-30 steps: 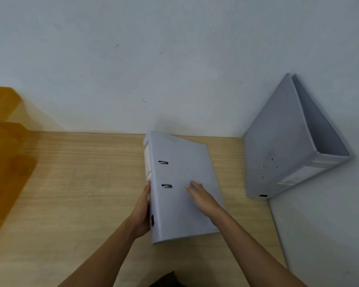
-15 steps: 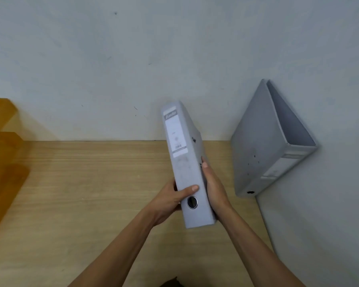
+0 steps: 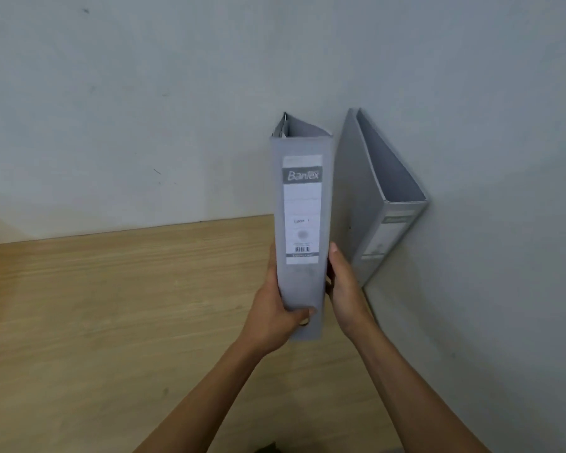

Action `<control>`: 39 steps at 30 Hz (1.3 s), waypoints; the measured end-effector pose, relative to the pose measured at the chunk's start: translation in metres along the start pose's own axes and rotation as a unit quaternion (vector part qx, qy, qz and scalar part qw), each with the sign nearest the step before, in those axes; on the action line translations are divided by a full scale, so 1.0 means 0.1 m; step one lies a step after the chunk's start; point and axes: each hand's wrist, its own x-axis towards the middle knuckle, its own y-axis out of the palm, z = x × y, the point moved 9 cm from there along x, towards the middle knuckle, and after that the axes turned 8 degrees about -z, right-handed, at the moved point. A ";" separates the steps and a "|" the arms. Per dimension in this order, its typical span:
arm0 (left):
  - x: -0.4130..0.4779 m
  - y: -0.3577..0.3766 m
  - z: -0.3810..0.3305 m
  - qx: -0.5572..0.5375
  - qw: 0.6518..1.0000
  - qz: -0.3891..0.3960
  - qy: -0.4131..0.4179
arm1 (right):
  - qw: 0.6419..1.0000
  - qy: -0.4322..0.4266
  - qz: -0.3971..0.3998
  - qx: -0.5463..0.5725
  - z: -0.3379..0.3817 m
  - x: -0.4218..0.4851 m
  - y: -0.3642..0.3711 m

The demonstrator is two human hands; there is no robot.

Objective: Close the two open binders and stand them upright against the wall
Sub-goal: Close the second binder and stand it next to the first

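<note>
A grey lever-arch binder is held upright above the wooden table, its labelled spine facing me. My left hand grips its lower left side, thumb across the spine near the finger hole. My right hand presses on its lower right cover. A second grey binder stands closed in the corner just to the right, leaning against the right wall. The held binder is close beside it; I cannot tell whether they touch.
A pale wall runs along the back of the table and another wall closes off the right side. Bare wood stretches to the left of the binders.
The binder lay flat on the table a second ago; both hands have lifted it, turned it upright with the spine toward me, and carried it toward the back wall, closer to the standing binder.
</note>
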 end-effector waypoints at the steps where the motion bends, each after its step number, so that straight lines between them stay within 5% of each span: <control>1: 0.04 0.02 0.03 0.016 1.000 -0.008 0.000 | 1.000 0.020 0.004 -0.004 -0.05 0.01 -0.02; 10: 0.33 0.24 0.43 0.077 0.996 0.030 -0.036 | 0.997 0.019 0.041 -0.069 -0.39 -0.06 -0.37; 16: 0.54 0.50 0.26 0.116 0.989 0.085 -0.037 | 0.967 -0.088 -0.130 -0.202 -0.20 0.06 -0.79; 25: 0.87 0.73 0.09 0.154 0.983 0.091 -0.046 | 0.953 -0.036 -0.251 -0.164 -0.17 0.35 -1.08; 39: 1.03 0.77 0.07 0.173 0.979 0.089 -0.058 | 0.960 -0.011 -0.228 -0.160 -0.25 0.50 -1.12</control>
